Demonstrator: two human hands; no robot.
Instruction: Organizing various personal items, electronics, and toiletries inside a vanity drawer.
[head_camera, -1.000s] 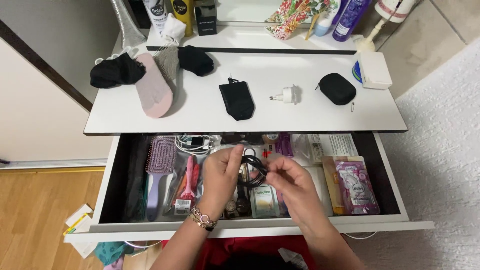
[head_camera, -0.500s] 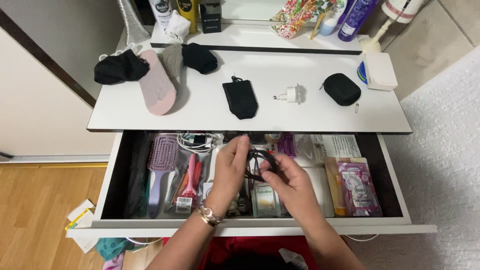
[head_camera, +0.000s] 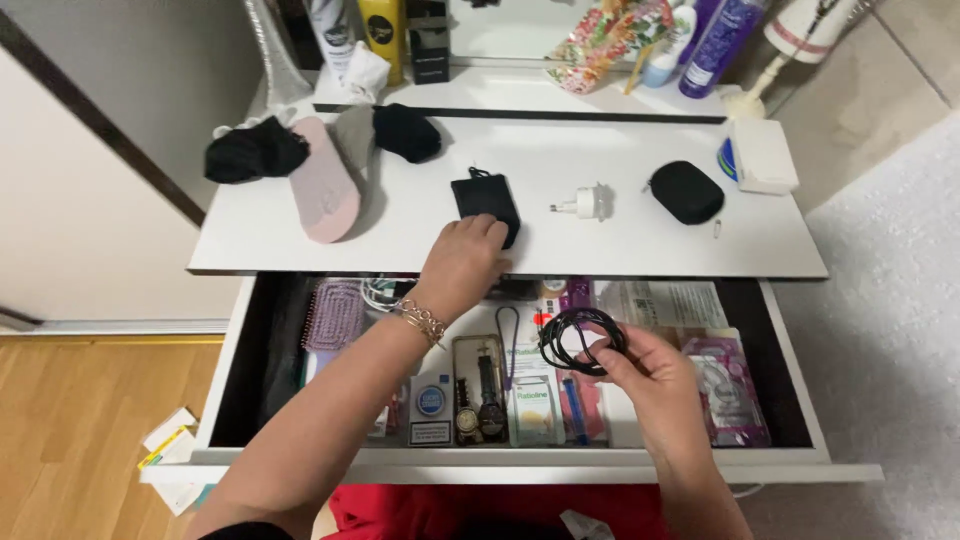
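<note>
Over the open drawer (head_camera: 230, 400) we pinch a coiled black cable (head_camera: 582, 340) in our right hand (head_camera: 655, 385), fingers closed on its loops. Up on the white tabletop (head_camera: 400, 225), our left hand (head_camera: 462, 262) presses its fingers loosely onto a small black pouch (head_camera: 480, 195), beside 1 white plug adapter (head_camera: 583, 203).

Lighting: bright, even, from overhead; my white tabletop (head_camera: 620, 245) glared faintly. Shadows: soft, deepest inside the open drawer (head_camera: 250, 350) at its left wall. Focus: sharp centrally; edges bowed slightly; my left forearm (head_camera: 320, 430) looked slightly soft.
</note>
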